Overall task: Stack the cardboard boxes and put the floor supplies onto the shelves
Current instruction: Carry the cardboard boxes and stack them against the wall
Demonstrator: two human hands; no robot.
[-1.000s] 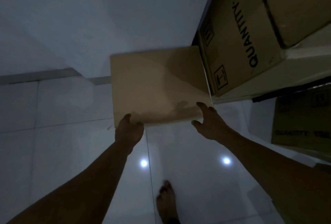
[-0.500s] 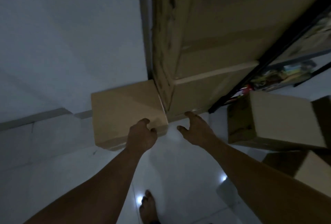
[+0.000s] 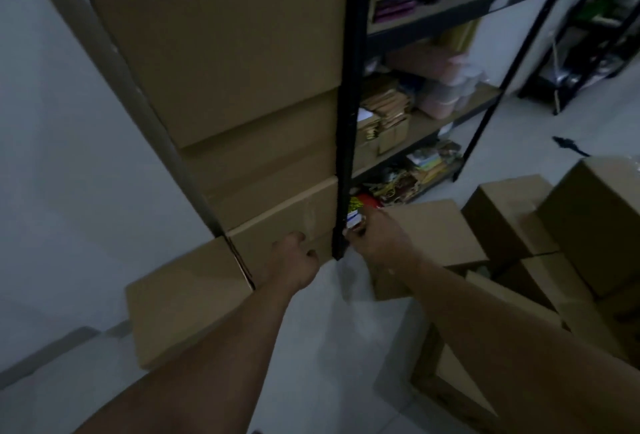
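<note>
While the low box [image 3: 187, 302] sits lower left against the stack [image 3: 242, 87], we find our left hand [image 3: 294, 260] loosely curled and empty. We cannot tell the finger state of the right hand [image 3: 375, 239] by the shelf post [image 3: 346, 121]. We advise squaring edges flush.

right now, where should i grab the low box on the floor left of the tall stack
Take the low box by its free left end and its near face, coming from the front left. Its right end butts the tall stack and its far side seems to face the wall, so those sides look closed off.
</note>
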